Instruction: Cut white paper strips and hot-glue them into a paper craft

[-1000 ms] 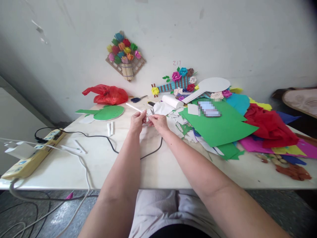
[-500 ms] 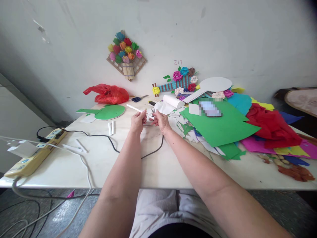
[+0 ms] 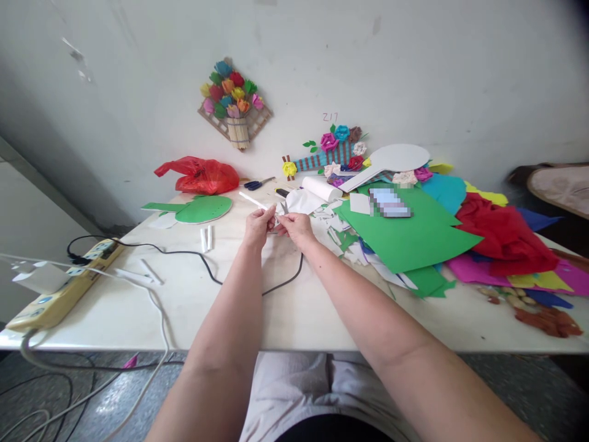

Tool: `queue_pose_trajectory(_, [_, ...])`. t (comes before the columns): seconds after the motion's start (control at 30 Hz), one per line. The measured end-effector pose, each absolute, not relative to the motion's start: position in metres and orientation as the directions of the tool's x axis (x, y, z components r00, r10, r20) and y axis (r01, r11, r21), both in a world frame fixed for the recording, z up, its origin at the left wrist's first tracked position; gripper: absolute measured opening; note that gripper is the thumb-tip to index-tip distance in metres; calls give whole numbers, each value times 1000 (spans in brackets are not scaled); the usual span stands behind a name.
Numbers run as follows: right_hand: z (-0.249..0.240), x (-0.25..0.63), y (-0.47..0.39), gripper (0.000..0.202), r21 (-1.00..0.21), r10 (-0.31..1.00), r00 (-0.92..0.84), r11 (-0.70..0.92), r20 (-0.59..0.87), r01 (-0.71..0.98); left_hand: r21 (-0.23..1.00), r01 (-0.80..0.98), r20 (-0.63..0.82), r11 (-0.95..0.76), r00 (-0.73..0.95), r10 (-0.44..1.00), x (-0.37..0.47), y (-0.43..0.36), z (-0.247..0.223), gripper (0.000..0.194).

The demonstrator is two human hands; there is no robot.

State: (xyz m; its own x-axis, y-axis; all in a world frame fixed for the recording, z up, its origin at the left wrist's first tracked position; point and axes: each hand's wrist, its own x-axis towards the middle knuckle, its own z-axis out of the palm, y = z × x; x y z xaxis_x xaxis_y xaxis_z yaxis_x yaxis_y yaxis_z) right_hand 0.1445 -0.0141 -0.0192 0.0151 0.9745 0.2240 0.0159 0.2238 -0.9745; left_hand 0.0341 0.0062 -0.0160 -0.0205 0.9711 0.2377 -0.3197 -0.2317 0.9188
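Note:
A thin white rolled-paper stick (image 3: pixel 249 199) slants up and to the left out of my left hand (image 3: pixel 260 226), whose thumb and fingers are closed on it. My right hand (image 3: pixel 295 227) meets the left one, with its fingers pinched at the near end of the stick. A grey pointed shape (image 3: pixel 284 209) shows just above the right fingertips; what it is cannot be made out. Two short white paper sticks (image 3: pixel 207 239) lie on the table left of my hands. White paper scraps (image 3: pixel 334 224) are spread to the right.
Dark-handled scissors (image 3: pixel 259 183) and a white paper roll (image 3: pixel 322 188) lie behind my hands. Green sheets (image 3: pixel 405 239) with a phone (image 3: pixel 390 202) are on the right. A black cable (image 3: pixel 184 251) runs under my forearms from a yellow power strip (image 3: pixel 69 288). A red bag (image 3: pixel 202 175) sits back left.
My right fingers, spread a little apart before, have closed onto the near end of the stick. The stick has shifted slightly right and down; my left hand has barely moved.

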Motion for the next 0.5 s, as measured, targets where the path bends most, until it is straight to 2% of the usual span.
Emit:
queue_pose_trajectory(0.13, [-20,145,-14,39,-975,976,5,215,216,59,930,-315,177,-188,-63,982,36,7,-16,37])
queue_pose_trajectory(0.3, [-15,150,-16,51,-994,997,-31,72,75,-85,934,-322,125,-154,-109,986,35,8,-15,36])
queue_pose_trajectory(0.5, [-11,154,-17,36,-994,996,-82,20,29,-110,953,-259,123,-156,-141,982,35,6,-14,39])
